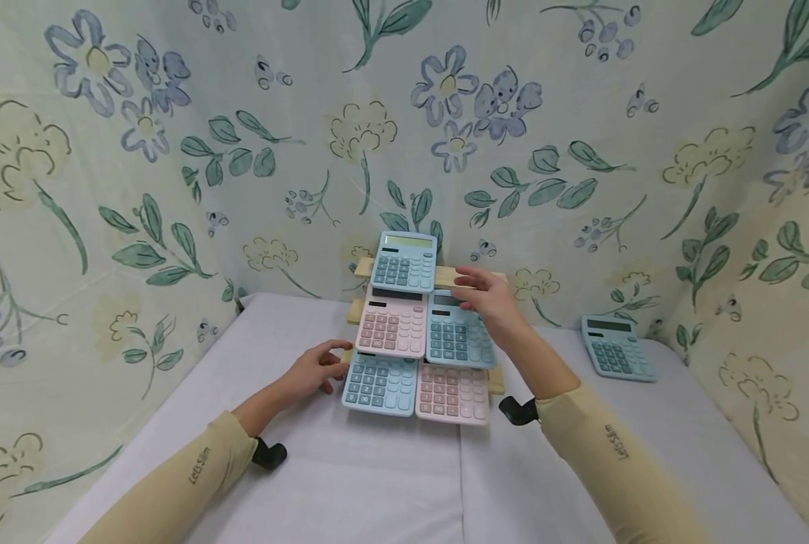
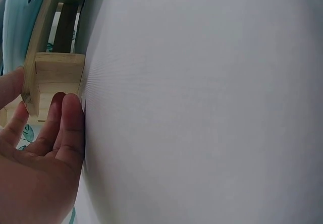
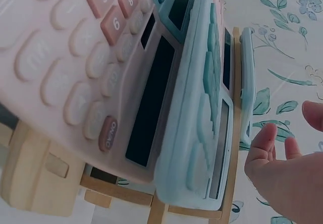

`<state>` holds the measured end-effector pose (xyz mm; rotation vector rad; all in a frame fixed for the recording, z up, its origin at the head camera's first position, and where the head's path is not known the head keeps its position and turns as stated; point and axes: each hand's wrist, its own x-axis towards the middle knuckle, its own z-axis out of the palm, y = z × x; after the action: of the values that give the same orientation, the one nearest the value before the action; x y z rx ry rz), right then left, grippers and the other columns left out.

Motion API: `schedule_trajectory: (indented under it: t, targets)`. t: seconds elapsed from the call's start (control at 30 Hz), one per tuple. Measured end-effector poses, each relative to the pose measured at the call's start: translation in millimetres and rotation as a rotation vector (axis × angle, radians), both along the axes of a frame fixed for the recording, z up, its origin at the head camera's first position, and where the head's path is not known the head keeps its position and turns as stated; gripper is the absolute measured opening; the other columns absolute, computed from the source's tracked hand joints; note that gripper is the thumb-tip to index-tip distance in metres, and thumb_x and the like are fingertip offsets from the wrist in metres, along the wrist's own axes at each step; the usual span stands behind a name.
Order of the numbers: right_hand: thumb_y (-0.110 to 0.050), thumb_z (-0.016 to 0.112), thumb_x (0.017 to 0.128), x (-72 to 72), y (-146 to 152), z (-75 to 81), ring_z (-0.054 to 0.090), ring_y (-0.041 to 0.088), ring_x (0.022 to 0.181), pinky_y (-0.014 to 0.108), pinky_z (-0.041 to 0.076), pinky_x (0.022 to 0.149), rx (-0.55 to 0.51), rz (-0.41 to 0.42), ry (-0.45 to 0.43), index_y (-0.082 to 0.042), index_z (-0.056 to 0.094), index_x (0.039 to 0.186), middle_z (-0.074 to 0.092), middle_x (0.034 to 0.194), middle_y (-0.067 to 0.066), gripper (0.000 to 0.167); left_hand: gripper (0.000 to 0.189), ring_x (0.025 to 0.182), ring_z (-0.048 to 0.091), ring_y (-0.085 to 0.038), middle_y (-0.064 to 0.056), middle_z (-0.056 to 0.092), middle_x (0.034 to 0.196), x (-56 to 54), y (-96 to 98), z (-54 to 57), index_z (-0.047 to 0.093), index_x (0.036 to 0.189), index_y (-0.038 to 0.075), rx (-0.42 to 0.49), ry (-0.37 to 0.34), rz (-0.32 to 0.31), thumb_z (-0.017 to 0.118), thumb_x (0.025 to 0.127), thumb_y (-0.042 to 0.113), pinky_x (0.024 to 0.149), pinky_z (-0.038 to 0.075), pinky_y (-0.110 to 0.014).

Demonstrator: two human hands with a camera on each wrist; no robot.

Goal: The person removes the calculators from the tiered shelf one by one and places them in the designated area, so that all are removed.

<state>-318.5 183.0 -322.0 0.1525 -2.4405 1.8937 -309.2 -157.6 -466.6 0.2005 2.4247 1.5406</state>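
A tiered wooden rack holds calculators on three levels. A blue calculator is on top, a pink calculator and a blue calculator in the middle. Below them are another blue calculator and a pink calculator. My left hand grips the rack's lower left end, thumb on one side of the slat and fingers round the other. Close to the top level's right part, my right hand has loosely bent fingers and holds nothing; in the right wrist view it shows apart from the rack.
One more blue calculator lies at the back right of the white-covered table. Floral cloth hangs behind and along both sides. Each wrist carries a black camera.
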Motion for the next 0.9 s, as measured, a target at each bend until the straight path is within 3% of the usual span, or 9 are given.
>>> schedule_trajectory:
  t: [0.53,0.9]
  targets:
    - [-0.014,0.067,0.095,-21.3,-22,-5.2,0.060,0.030,0.117,0.040,0.051,0.100,-0.015,-0.007,-0.060,-0.011,0.050,0.147,0.054,0.138,0.015,0.055,0.049,0.079,0.062,-0.023,-0.008,0.066,0.107,-0.1,0.8,0.8,0.049,0.144,0.026,-0.002,-0.001,0.009,0.065,0.098,0.025,0.068,0.053,-0.032]
    - [-0.007,0.070,0.091,-22.4,-33,-3.8,0.065,0.027,0.111,0.034,0.056,0.093,-0.050,-0.019,-0.079,-0.013,0.051,0.146,0.054,0.136,0.012,0.058,0.049,0.081,0.062,-0.022,-0.007,0.067,0.105,-2.8,1.8,-2.1,0.050,0.144,0.027,0.000,-0.010,0.018,0.066,0.098,0.025,0.068,0.054,-0.032]
